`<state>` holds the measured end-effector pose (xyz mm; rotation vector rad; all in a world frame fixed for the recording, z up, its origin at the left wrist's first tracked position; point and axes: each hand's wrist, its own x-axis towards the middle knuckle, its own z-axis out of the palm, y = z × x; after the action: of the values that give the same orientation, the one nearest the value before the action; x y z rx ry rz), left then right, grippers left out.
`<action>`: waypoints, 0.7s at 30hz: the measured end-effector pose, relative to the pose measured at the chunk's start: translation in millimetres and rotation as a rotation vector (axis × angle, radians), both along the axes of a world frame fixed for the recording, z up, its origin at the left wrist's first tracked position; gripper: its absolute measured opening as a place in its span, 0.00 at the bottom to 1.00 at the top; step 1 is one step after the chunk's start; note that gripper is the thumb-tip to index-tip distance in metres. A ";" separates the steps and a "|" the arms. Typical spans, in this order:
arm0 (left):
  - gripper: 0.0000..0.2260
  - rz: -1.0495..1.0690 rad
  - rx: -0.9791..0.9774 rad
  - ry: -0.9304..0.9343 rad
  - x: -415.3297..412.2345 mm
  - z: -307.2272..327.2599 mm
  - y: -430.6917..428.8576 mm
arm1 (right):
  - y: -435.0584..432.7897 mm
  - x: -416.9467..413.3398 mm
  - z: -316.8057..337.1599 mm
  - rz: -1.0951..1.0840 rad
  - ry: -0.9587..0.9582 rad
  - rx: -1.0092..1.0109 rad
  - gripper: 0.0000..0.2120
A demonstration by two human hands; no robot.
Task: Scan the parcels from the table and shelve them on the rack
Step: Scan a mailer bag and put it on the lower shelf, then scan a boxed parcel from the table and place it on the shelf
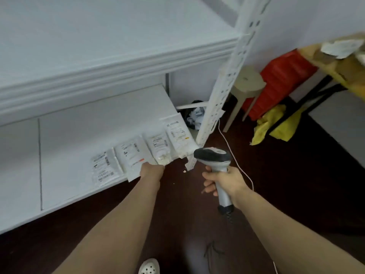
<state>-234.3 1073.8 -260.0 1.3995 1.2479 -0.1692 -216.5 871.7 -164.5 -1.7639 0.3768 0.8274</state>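
The white rack is filling the left of the room, its upper shelf (98, 46) hanging over a lower shelf (79, 135) that is sitting just above the dark floor (177, 224). Four flat white parcels are lying in a row along the front right edge of that lower shelf, labels up: the leftmost parcel (104, 169), the second parcel (131, 157), the third parcel (159, 148) and the fourth parcel (177, 133), each overlapping or touching its neighbour. The person's left hand (151, 171) is reaching down to the shelf edge, curled tight and gripping the near right corner of the second parcel, which is overhanging the edge; the fingertips are hidden beneath it. A pale perforated shoe (149, 266) is showing at the bottom. Just right of the parcels the rack's slotted post (225, 80) is rising at a slant. In front of its foot the right hand (223, 181) is wrapping its fingers fully around the handle of a grey barcode scanner (214, 157), head pointing toward the parcels, with a white cable (233, 155) trailing behind it. Farther right a beige stool (248, 82) is standing beside a red crate (282, 80), a yellow bag (270, 125) is slumping on the floor, and the table (335, 76) is carrying more packages (341, 47), blurred.
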 end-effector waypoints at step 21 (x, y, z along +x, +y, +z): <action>0.18 -0.794 -0.061 -0.362 107.5 250.2 -597.5 | -596.6 -44.9 230.2 -0.602 -0.316 -0.464 0.06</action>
<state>-126.8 476.3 -9.8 1.7165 0.3430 -0.4663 -261.4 275.1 65.7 -1.9999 0.8825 0.0242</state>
